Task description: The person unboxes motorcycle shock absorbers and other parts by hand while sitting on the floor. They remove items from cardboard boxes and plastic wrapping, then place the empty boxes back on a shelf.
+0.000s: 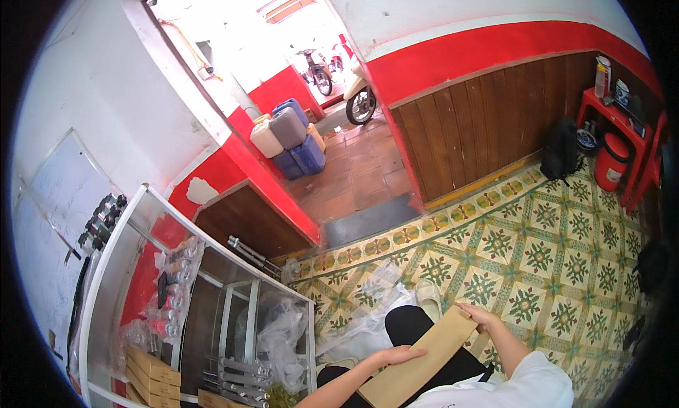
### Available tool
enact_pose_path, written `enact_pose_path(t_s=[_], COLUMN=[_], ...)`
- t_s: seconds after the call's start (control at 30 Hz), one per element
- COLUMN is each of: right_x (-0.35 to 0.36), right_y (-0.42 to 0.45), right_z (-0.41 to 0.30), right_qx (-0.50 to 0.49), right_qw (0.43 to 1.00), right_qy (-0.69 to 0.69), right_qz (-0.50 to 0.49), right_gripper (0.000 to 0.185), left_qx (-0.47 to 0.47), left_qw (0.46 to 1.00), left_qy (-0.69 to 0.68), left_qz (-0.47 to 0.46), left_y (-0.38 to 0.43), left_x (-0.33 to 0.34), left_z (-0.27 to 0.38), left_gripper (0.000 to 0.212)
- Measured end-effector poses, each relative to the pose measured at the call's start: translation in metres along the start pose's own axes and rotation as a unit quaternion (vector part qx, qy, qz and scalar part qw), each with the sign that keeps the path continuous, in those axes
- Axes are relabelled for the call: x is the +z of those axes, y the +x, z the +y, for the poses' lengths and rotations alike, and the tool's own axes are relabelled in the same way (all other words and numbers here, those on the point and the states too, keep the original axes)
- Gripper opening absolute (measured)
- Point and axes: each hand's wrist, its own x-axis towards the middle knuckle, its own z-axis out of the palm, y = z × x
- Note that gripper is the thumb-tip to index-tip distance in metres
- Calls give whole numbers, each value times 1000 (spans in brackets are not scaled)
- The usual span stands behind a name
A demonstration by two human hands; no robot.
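Note:
A long, flat brown cardboard box (424,363) lies slantwise across my lap, over my black trousers. My left hand (400,354) rests on its side near the middle, thumb on the top face. My right hand (479,316) grips the far end at its corner, the fingers partly hidden behind the edge. Clear plastic sheeting (366,323) is spread on the tiled floor beside my knees.
At left stands a metal-framed shelf (212,242) with stacked cardboard boxes (154,373), metal parts (244,379) and crumpled plastic bags (284,339). Plastic jerrycans (289,129) and a motorbike (360,97) are beyond the doorway. A backpack (559,148) and red table (615,113) stand at right.

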Motion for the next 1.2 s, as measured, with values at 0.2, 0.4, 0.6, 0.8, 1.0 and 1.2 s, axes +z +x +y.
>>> enact_pose_path(t_s=[0.2, 0.4, 0.6, 0.8, 1.0, 1.2], right_x=[-13, -22, -22, -6, -29, -27], right_y=[15, 39, 46, 43, 55, 46], right_z=[2, -5, -17, -14, -17, -37], right_qx=[5, -5, 4, -8, -27, -41], right_qw=[999, 1000, 1000, 999, 998, 997], right_qy=[39, -14, -8, -5, -34, -48], right_qz=[-14, -3, -20, 32, 35, 42], right_gripper=[43, 44, 44, 37, 36, 32], left_qx=[4, 19, 21, 15, -44, -62], left_qw=[999, 997, 995, 995, 989, 967], left_qy=[29, 53, 74, 48, 81, 132], left_qz=[29, 46, 62, 81, 118, 208], left_y=[-3, -28, -95, -160, -227, -299], left_x=[2, 10, 22, 49, 76, 118], left_z=[2, -1, -33, -79, -111, -161], left_gripper=[80, 77, 78, 85, 95, 86])
